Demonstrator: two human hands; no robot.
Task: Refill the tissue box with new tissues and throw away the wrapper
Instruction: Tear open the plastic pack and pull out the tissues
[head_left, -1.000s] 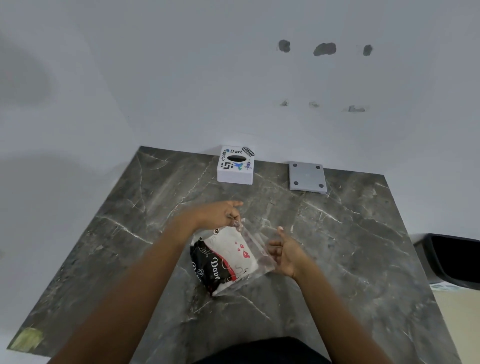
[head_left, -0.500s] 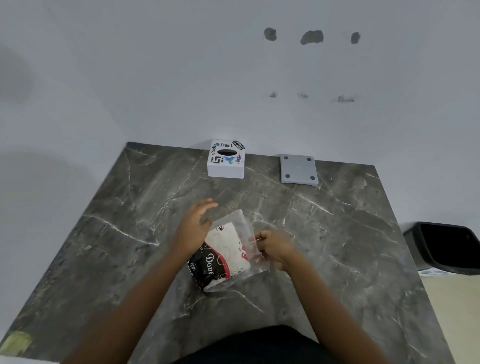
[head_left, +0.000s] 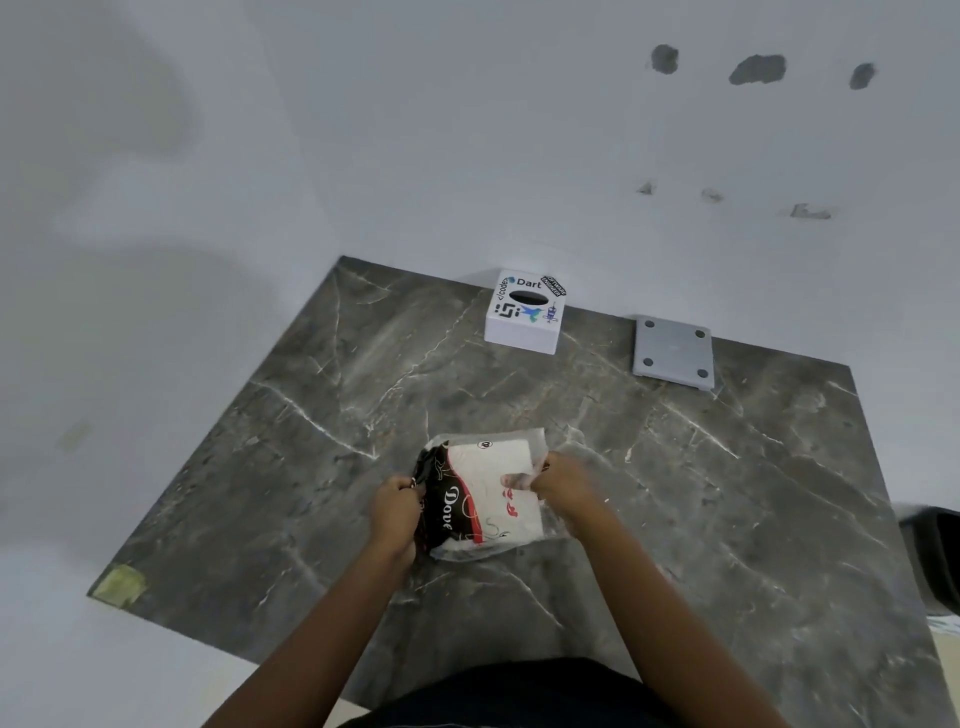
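Note:
A pack of new tissues (head_left: 488, 493) in a clear plastic wrapper with black, red and white print lies on the dark marble table (head_left: 260, 467), near its middle. My left hand (head_left: 396, 514) grips the wrapper's black left end. My right hand (head_left: 563, 486) pinches the clear plastic on the pack's right side. The white tissue box (head_left: 523, 312), covered in stickers with a dark oval slot on top, stands at the table's far edge against the wall. A grey square plate (head_left: 673, 352) with dark feet, seemingly the box's base, lies to its right.
A black bin (head_left: 935, 551) stands on the floor past the table's right edge, only partly in view. White walls close off the far side and the left. A strip of yellowish tape (head_left: 122, 584) marks the table's near left corner.
My left hand moved from the top of the pack to its left end and closed on it. My right hand closed on the right side. The pack turned slightly.

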